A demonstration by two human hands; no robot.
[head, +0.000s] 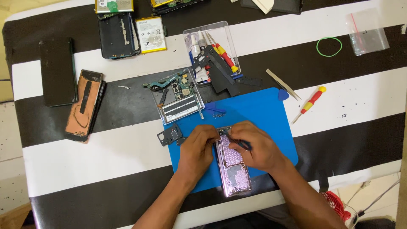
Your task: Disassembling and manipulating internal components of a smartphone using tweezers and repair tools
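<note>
An opened purple phone lies back-side up on a blue work mat, its inner shields showing. My left hand grips the phone's upper left edge and steadies it. My right hand pinches a thin dark tool whose tip rests on the phone's upper part. A small black bracket lies on the mat just left of my left hand.
A clear tray with a circuit board and parts sits behind the mat, beside a clear box of screwdrivers. Tweezers, a blue pick, a red-yellow screwdriver, a green rubber band, more phones and a battery lie on the striped cloth.
</note>
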